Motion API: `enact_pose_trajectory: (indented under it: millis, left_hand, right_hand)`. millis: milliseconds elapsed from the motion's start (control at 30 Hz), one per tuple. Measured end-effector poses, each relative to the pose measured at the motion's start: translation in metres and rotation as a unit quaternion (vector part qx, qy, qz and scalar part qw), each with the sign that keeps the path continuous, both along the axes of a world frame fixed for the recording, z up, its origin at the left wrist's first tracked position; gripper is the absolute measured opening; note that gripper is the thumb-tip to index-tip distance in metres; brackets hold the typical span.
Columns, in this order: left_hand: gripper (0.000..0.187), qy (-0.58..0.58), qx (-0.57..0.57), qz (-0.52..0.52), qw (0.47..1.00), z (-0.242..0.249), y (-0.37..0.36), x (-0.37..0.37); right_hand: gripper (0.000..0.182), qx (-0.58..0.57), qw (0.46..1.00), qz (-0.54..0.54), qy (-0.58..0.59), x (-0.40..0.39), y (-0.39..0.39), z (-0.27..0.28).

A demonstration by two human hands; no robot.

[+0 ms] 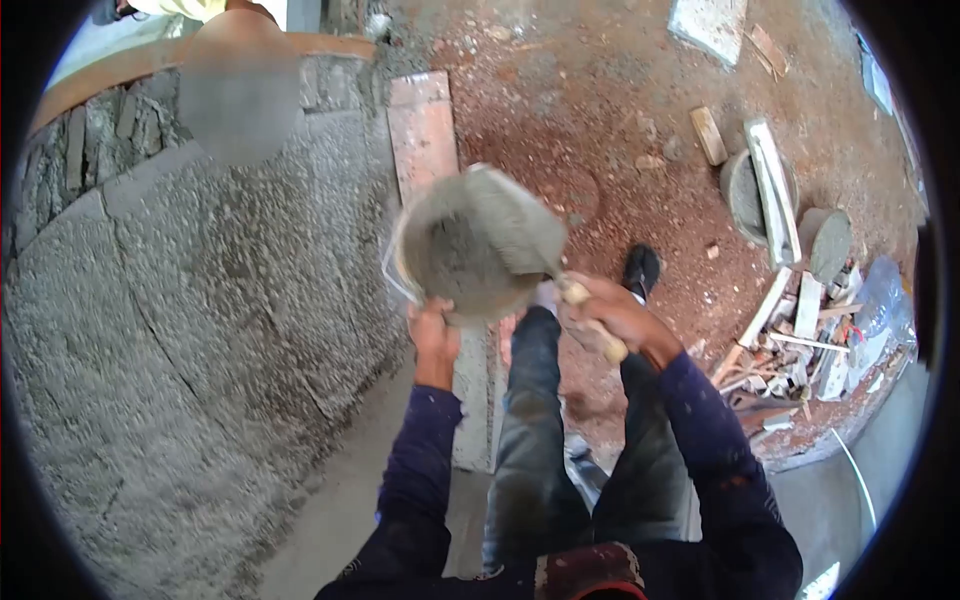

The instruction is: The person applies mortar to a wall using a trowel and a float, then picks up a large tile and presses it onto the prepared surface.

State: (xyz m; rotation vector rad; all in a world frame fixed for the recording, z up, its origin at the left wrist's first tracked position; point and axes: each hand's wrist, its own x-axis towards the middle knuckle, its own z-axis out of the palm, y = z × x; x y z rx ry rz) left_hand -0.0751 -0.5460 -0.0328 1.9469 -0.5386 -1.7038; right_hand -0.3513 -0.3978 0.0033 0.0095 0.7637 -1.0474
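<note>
My left hand (pixel 434 330) grips the near rim of a bucket (pixel 408 262) that holds grey wet mortar (pixel 455 250). The bucket is tilted, so its inside faces me. Closed around a wooden handle, my right hand (pixel 615 312) holds a trowel (pixel 525 222). Its broad blade, smeared with mortar and blurred by motion, lies over the right side of the bucket's mouth. To the left spreads a rough grey mortar surface (pixel 230 280) with a few long lines in it.
A reddish plank (pixel 422 125) lies beyond the bucket. On the right stand a bucket (pixel 742 200) with a board (pixel 772 190) across it, a second bucket (pixel 828 243) and a heap of rubble (pixel 800 335). A wood block (pixel 708 136) lies nearby. Another person (pixel 190 8) is at the upper left.
</note>
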Motion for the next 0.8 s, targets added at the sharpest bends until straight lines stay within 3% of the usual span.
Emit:
enact_pose_trajectory:
  millis: [133, 200, 233, 267, 300, 333, 367, 400, 433, 467, 533, 567, 633, 700, 767, 800]
  left_hand:
    - [0.067, -0.055, 0.027, 0.032, 0.998, 0.012, 0.004, 0.025]
    - [0.069, -0.047, 0.019, 0.014, 0.999, 0.004, 0.006, 0.056]
    - [0.070, -0.050, 0.021, -0.001, 0.999, 0.000, 0.007, 0.071]
    - [0.071, -0.055, 0.024, -0.017, 0.998, -0.003, 0.010, 0.087]
    - [0.071, -0.080, 0.046, -0.011, 0.996, -0.003, 0.012, 0.099]
    - [0.072, -0.105, 0.065, -0.004, 0.992, -0.006, 0.012, 0.109]
    - [0.072, -0.102, 0.056, -0.007, 0.993, -0.018, 0.012, 0.123]
    - [0.072, -0.092, 0.044, -0.007, 0.995, -0.025, 0.019, 0.139]
    - [0.072, -0.088, 0.042, -0.005, 0.995, -0.027, 0.027, 0.155]
    - [0.072, -0.094, 0.051, -0.012, 0.994, -0.033, 0.023, 0.166]
    - [0.075, -0.200, 0.040, 0.013, 0.979, -0.043, 0.035, 0.169]
    - [0.074, -0.212, 0.108, 0.025, 0.971, -0.033, 0.027, 0.154]
    - [0.074, -0.176, 0.099, 0.001, 0.979, -0.030, 0.021, 0.145]
    - [0.073, -0.116, 0.053, -0.012, 0.992, -0.033, 0.010, 0.120]
    - [0.078, -0.146, 0.097, -0.031, 0.984, -0.046, 0.005, 0.116]
    - [0.083, -0.191, 0.139, -0.046, 0.971, -0.046, 0.008, 0.114]
  right_hand:
    - [0.037, 0.064, 0.989, -0.131, 0.014, 0.005, -0.026, 0.001]
    - [0.039, 0.147, 0.911, -0.249, 0.293, 0.031, -0.073, -0.030]
    - [0.039, 0.192, 0.869, -0.315, 0.328, 0.049, -0.106, -0.054]
    - [0.044, 0.220, 0.872, -0.369, 0.235, 0.064, -0.141, -0.077]
    - [0.043, 0.241, 0.796, -0.381, 0.403, 0.092, -0.182, -0.131]
    - [0.047, 0.270, 0.735, -0.414, 0.464, 0.118, -0.229, -0.166]
    - [0.050, 0.276, 0.752, -0.430, 0.416, 0.138, -0.270, -0.185]
    - [0.044, 0.188, 0.851, -0.271, 0.409, 0.163, -0.284, -0.234]
    - [0.041, 0.069, 0.905, -0.110, 0.405, 0.184, -0.299, -0.277]
    - [0.042, 0.046, 0.910, 0.084, 0.403, 0.144, -0.285, -0.176]
    - [0.054, -0.154, 0.884, 0.007, 0.441, 0.181, -0.234, -0.170]
    - [0.053, -0.183, 0.897, -0.024, 0.402, 0.179, -0.200, -0.138]
    - [0.067, -0.161, 0.887, -0.005, 0.432, 0.172, -0.125, -0.119]
    - [0.060, -0.184, 0.785, 0.080, 0.586, 0.166, -0.045, -0.135]
    - [0.059, -0.098, 0.874, 0.238, 0.412, 0.100, -0.008, -0.081]
    - [0.057, -0.088, 0.834, 0.277, 0.470, 0.083, 0.017, -0.070]
